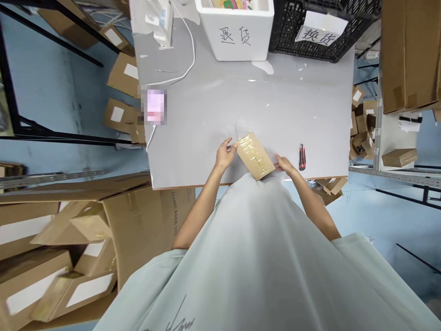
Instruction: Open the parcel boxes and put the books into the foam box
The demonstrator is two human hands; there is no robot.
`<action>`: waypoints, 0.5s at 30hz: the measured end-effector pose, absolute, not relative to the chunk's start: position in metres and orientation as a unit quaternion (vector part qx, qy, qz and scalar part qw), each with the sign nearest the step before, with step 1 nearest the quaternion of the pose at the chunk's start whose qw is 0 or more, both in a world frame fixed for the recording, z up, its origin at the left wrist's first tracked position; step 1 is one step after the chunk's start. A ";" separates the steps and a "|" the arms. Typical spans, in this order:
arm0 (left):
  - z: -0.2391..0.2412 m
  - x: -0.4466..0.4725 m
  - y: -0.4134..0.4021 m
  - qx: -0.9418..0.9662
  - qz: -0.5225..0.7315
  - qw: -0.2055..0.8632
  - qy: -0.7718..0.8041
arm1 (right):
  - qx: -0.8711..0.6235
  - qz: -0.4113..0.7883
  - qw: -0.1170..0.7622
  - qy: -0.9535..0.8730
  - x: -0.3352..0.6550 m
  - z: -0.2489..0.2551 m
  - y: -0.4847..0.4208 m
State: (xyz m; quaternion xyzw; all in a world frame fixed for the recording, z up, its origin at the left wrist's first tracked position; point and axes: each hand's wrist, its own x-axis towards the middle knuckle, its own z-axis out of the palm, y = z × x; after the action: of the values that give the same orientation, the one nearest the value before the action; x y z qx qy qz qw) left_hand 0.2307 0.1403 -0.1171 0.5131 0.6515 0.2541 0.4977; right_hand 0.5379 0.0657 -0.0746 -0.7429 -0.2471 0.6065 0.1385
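A small brown cardboard box (255, 155), crossed with shiny clear tape, sits at a slant at the table's front edge, between my two hands. At its upper left edge is my left hand (225, 154), fingers apart, with a fingertip touching or almost touching the cardboard. A faint clear loop (241, 125), perhaps tape or film, shows just beyond that corner. Beside the box's right corner, my right hand (284, 163) has its fingers stretched toward it; whether they touch is hard to see. A red and black utility knife (302, 157) lies right of my right hand.
At the back of the grey table (206, 101) stand a white bin (241, 43) and a black crate (292, 34), both labelled by hand. A white cable (191, 59) and a blurred-out device (155, 105) are at left. A large carton (132, 243) holds several boxes at lower left.
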 end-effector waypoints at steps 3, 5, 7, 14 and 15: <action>-0.112 0.236 0.144 0.526 0.280 0.532 0.602 | -0.694 0.687 0.154 -0.151 0.532 -0.068 0.033; -0.107 0.237 0.144 0.537 0.282 0.534 0.590 | -0.666 0.702 0.207 -0.145 0.523 -0.065 0.025; -0.102 0.234 0.142 0.539 0.280 0.518 0.603 | -0.672 0.676 0.246 -0.175 0.517 -0.064 0.028; -0.095 0.224 0.122 0.483 0.220 0.501 0.683 | -0.770 0.474 0.216 -0.369 0.573 -0.072 0.071; -0.095 0.224 0.118 0.477 0.217 0.505 0.686 | -0.815 0.401 0.175 -0.380 0.588 -0.074 0.074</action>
State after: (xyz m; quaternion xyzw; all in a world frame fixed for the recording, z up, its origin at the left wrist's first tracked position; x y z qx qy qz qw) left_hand 0.2244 0.1176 -0.0948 0.4768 0.6858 0.2171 0.5052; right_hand 0.5877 0.0739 -0.0738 -0.8151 -0.3799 0.4010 0.1746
